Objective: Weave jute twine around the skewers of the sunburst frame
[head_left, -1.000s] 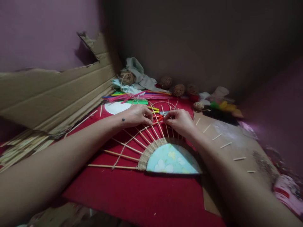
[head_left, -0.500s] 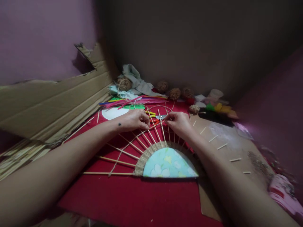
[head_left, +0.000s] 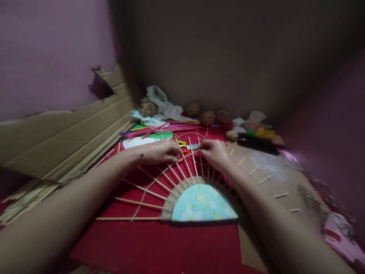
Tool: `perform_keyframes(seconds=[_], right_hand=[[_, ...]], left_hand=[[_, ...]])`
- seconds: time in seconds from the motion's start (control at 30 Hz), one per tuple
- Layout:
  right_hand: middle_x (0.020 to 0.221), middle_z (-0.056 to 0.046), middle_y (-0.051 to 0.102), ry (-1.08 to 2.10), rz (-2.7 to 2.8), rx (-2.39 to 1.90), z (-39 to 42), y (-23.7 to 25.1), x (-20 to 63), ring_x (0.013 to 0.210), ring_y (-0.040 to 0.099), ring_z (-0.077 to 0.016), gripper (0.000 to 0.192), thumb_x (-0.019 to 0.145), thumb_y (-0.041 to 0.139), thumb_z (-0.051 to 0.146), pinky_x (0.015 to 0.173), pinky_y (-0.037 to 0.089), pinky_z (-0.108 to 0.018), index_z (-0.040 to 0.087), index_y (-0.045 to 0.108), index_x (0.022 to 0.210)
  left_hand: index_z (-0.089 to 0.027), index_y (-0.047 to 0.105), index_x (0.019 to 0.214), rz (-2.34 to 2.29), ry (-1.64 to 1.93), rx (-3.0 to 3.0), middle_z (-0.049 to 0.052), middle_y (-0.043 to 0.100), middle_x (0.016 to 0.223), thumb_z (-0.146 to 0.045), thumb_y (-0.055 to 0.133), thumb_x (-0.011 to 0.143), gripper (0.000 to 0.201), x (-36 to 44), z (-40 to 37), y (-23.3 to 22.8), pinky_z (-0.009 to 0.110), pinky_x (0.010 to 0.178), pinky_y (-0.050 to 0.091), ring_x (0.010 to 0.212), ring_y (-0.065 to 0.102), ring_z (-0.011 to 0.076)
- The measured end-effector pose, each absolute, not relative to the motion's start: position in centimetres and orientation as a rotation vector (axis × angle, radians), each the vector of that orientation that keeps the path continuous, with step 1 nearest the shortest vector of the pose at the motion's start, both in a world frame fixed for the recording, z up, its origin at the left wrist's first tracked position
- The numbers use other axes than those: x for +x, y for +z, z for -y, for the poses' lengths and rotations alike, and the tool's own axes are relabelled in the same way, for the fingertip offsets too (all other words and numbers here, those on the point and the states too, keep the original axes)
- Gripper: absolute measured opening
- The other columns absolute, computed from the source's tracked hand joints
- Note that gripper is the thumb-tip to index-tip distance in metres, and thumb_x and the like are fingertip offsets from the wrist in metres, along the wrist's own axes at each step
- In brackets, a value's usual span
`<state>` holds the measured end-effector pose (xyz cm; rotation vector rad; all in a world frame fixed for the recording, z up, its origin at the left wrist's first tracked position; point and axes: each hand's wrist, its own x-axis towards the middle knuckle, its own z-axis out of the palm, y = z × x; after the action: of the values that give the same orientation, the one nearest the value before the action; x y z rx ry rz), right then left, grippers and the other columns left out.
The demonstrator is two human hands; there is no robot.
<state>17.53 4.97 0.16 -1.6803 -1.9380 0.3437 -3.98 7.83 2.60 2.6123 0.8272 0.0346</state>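
Observation:
A half-round fan frame lies flat, its thin sticks spreading out from a woven twine band around a blue floral fabric centre. A strand of twine crosses the sticks on the left and runs up to my left hand, which is closed on it among the upper sticks. My right hand pinches the twine farther right, with the strand slanting between both hands. Scissors with yellow and red handles lie beneath the stick ends. My right forearm hides some right-hand sticks.
Red cloth lies under the frame. Cardboard leans at left beside bundled strips. Behind are twine balls, grey cloth and pink strips. A brown board and a pink object lie at right.
The camera view has tilted up a little, so everything sits slightly lower. Both hands stay closed at nearly the same spots on the twine.

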Motion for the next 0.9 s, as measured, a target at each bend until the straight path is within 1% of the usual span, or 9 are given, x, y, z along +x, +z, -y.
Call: perform_keyframes(seconds=[0.13,0.23,0.37,0.43,0.57,0.7,0.8,0.9], right_hand=[[0.064,-0.002,0.068,0.332,1.944,-1.700,-5.0,0.8,17.3,0.061,0.058,-0.0147,0.012,0.073,0.063,0.016,0.057,0.037,-0.024,0.020,0.073,0.076],[0.066,-0.003,0.067,0.288,2.018,-1.682,-5.6,2.2,16.9,0.062,0.058,-0.0148,0.011,0.074,0.063,0.017,0.057,0.036,-0.024,0.020,0.073,0.078],[0.083,-0.004,0.068,0.065,2.251,-1.497,-7.6,4.6,15.8,0.073,0.057,-0.0151,0.011,0.078,0.061,0.016,0.062,0.035,-0.025,0.020,0.071,0.077],[0.087,-0.003,0.066,-0.018,2.364,-1.375,-8.9,5.6,15.1,0.074,0.056,-0.0142,0.011,0.080,0.060,0.017,0.062,0.034,-0.025,0.020,0.070,0.077],[0.083,-0.001,0.059,-0.080,2.509,-1.100,-10.9,6.5,13.5,0.070,0.049,-0.0117,0.013,0.082,0.056,0.017,0.061,0.031,-0.024,0.020,0.068,0.078],[0.080,-0.001,0.053,-0.106,2.614,-0.889,-12.1,6.5,12.2,0.069,0.045,-0.0112,0.015,0.083,0.054,0.017,0.059,0.029,-0.024,0.019,0.065,0.073],[0.079,-0.002,0.052,-0.099,2.668,-0.799,-13.0,6.2,11.7,0.070,0.044,-0.0114,0.017,0.082,0.053,0.015,0.058,0.029,-0.024,0.018,0.064,0.070],[0.078,-0.001,0.056,-0.008,2.676,-0.828,-14.1,5.8,11.3,0.066,0.046,-0.0099,0.017,0.080,0.054,0.012,0.058,0.030,-0.023,0.018,0.067,0.071]], left_hand=[[-0.018,0.057,0.078,-0.931,-0.039,2.597,0.003,0.056,0.079,-0.031,0.051,0.086,0.017,-3.8,-7.3,3.2,0.030,0.074,0.033,0.085,0.043,0.0193],[-0.017,0.058,0.079,-0.977,-0.036,2.604,0.003,0.056,0.081,-0.029,0.052,0.086,0.015,-3.8,-6.8,3.6,0.031,0.076,0.032,0.086,0.042,0.0194],[-0.018,0.057,0.077,-0.938,0.081,2.649,0.002,0.056,0.083,-0.026,0.051,0.087,0.014,-4.2,-6.2,3.8,0.032,0.078,0.031,0.085,0.042,0.0189],[-0.018,0.056,0.076,-0.911,0.142,2.667,0.002,0.057,0.084,-0.023,0.049,0.087,0.014,-4.3,-6.0,3.9,0.034,0.080,0.031,0.085,0.042,0.0185],[-0.018,0.055,0.076,-0.937,0.201,2.697,0.003,0.058,0.082,-0.021,0.048,0.087,0.013,-4.5,-5.7,3.9,0.036,0.083,0.031,0.086,0.041,0.0198],[-0.019,0.055,0.075,-0.969,0.266,2.711,0.004,0.056,0.081,-0.022,0.049,0.086,0.013,-4.7,-5.5,3.5,0.034,0.079,0.033,0.088,0.039,0.0208],[-0.018,0.054,0.075,-0.967,0.280,2.695,0.004,0.055,0.084,-0.021,0.049,0.086,0.012,-4.7,-5.1,3.5,0.033,0.077,0.034,0.089,0.039,0.0204],[-0.017,0.052,0.074,-0.968,0.245,2.691,0.004,0.055,0.083,-0.019,0.048,0.087,0.013,-4.6,-4.7,3.8,0.033,0.077,0.033,0.085,0.038,0.0192]])
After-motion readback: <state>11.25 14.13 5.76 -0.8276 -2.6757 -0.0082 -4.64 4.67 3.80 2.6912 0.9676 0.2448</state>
